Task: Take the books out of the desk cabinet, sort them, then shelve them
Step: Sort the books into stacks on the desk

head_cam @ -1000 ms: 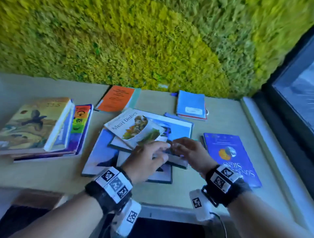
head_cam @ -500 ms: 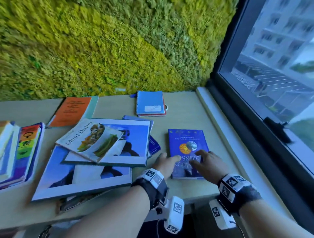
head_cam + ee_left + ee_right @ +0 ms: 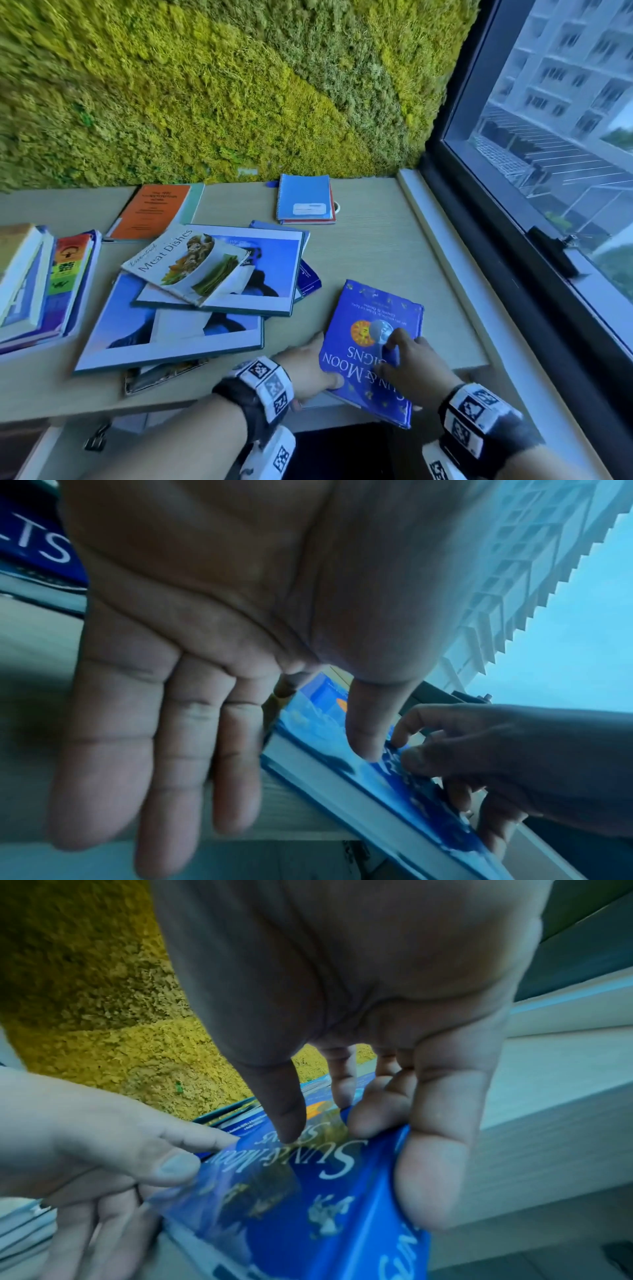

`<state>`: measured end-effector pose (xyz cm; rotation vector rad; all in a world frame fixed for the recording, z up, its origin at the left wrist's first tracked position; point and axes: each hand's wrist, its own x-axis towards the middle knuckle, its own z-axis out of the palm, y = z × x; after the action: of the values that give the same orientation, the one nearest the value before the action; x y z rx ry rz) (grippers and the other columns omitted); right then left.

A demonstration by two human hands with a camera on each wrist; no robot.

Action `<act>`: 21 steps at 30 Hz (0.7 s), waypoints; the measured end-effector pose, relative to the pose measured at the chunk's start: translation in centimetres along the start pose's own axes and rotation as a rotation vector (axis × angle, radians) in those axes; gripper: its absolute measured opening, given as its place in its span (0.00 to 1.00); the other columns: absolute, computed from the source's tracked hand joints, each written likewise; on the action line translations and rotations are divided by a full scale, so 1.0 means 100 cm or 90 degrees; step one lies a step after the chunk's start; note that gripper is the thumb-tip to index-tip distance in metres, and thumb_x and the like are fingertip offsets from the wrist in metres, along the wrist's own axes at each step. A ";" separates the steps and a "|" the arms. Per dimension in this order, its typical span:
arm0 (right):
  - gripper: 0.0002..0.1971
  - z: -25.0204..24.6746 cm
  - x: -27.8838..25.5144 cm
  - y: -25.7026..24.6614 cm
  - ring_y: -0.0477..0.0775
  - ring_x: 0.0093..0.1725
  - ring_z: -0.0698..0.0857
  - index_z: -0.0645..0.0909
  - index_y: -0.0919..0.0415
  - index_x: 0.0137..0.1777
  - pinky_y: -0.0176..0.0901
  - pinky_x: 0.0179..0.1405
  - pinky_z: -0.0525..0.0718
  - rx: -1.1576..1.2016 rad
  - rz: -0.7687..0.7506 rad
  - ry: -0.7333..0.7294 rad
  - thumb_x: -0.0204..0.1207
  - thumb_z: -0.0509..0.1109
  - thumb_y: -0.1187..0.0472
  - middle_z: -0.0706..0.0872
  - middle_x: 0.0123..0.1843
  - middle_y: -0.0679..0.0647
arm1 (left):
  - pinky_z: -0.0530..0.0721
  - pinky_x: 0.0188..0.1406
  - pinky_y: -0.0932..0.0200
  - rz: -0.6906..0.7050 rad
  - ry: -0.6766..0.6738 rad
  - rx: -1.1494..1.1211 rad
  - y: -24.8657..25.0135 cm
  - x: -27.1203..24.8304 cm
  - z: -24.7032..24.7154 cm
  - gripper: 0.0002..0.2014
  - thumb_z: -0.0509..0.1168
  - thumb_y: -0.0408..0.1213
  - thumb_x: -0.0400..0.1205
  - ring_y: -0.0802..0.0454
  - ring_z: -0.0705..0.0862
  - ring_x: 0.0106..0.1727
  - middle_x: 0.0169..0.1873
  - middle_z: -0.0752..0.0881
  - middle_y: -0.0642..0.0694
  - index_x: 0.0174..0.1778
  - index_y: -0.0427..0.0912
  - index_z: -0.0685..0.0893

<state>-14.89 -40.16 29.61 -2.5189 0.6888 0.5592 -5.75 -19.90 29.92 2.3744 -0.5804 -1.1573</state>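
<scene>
A blue "Sun & Moon Signs" book lies tilted at the desk's front right, its near end hanging past the front edge. My left hand is at its left edge, pinching the cover with the thumb on top; three fingers stretch straight beside it. My right hand grips the book from the right, thumb on the cover and fingers curled round the far edge. Other books lie spread over the light wooden desk.
A loose pile with a "Meat Dishes" book on large blue-and-white hardbacks fills the middle. An orange booklet and a blue spiral notebook lie at the back, a stack at left. A moss wall stands behind, a window at right.
Both hands left the middle pile and moved right to the blue book. The book has slid toward me and turned, now overhanging the front edge with both hands holding it.
</scene>
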 end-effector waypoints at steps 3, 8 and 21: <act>0.25 0.002 -0.003 -0.006 0.56 0.43 0.82 0.70 0.50 0.68 0.45 0.46 0.81 0.008 -0.010 -0.012 0.78 0.72 0.39 0.73 0.58 0.54 | 0.88 0.26 0.58 -0.024 -0.010 -0.102 -0.005 -0.006 0.004 0.23 0.67 0.58 0.79 0.47 0.84 0.28 0.32 0.84 0.47 0.67 0.64 0.68; 0.25 -0.006 -0.006 -0.004 0.58 0.45 0.89 0.72 0.49 0.64 0.49 0.42 0.92 0.075 -0.006 -0.037 0.76 0.74 0.38 0.79 0.57 0.56 | 0.92 0.55 0.42 -0.089 -0.094 -0.402 -0.017 -0.015 0.005 0.32 0.69 0.57 0.82 0.39 0.89 0.60 0.61 0.84 0.33 0.81 0.66 0.64; 0.17 -0.030 -0.025 -0.026 0.59 0.47 0.83 0.77 0.58 0.52 0.44 0.38 0.77 -0.245 -0.108 -0.100 0.81 0.69 0.42 0.87 0.53 0.59 | 0.86 0.65 0.37 0.128 0.276 -0.537 -0.010 -0.011 0.044 0.24 0.72 0.48 0.77 0.42 0.88 0.64 0.66 0.88 0.51 0.69 0.69 0.79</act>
<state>-14.69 -38.85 34.14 -2.8084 0.3276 0.8872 -9.76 -19.36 27.59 1.6925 -0.1231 -0.5861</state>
